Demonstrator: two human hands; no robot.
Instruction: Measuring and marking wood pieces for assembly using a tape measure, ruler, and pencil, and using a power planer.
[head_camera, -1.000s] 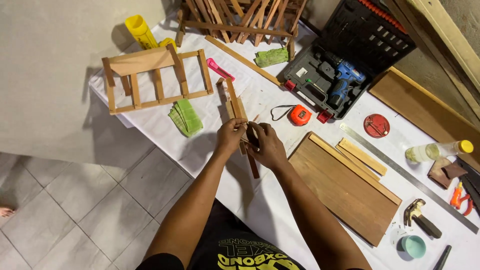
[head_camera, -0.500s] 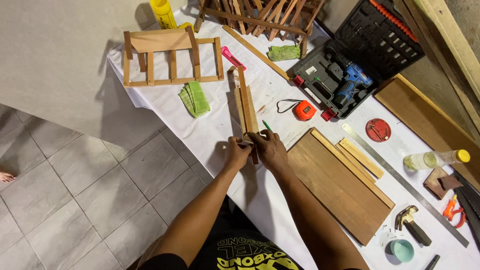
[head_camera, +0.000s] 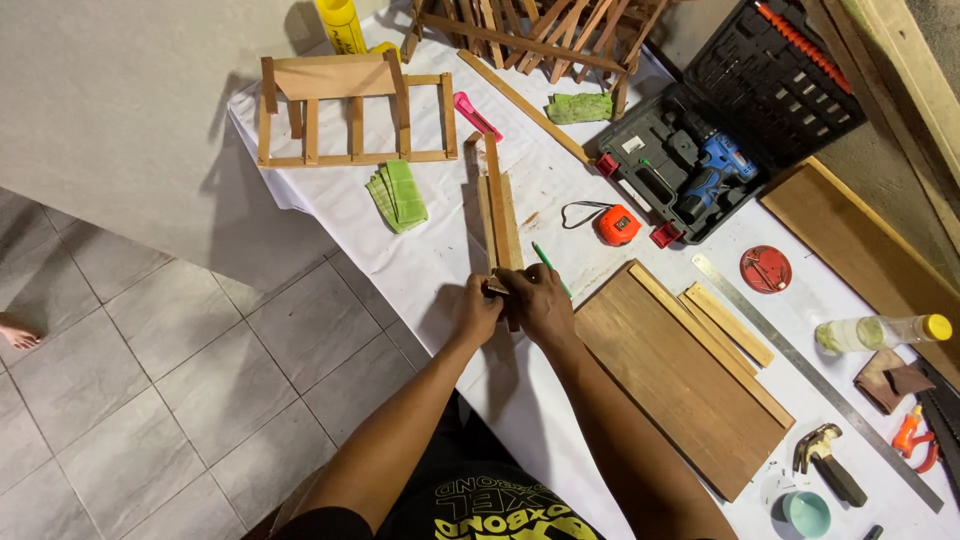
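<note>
Several thin wooden strips (head_camera: 496, 205) lie side by side on the white table (head_camera: 430, 260), running away from me. My left hand (head_camera: 477, 308) grips their near end from the left. My right hand (head_camera: 537, 298) closes over the same end from the right and also holds a green pencil (head_camera: 546, 264) that sticks out past the fingers. The near tips of the strips are hidden under both hands.
A small wooden rack (head_camera: 350, 105), folded green cloth (head_camera: 398, 193), pink cutter (head_camera: 476, 115), orange tape measure (head_camera: 617, 224), open drill case (head_camera: 715, 150), wooden board (head_camera: 670, 370), metal ruler (head_camera: 810, 375), red lid (head_camera: 765, 268), bottle (head_camera: 880, 332) and hammer (head_camera: 825, 462) crowd the table. A tiled floor (head_camera: 150, 380) lies left.
The view has shifted, so the table sits lower and further right in frame. Both hands have stayed clamped on the near end of the strips.
</note>
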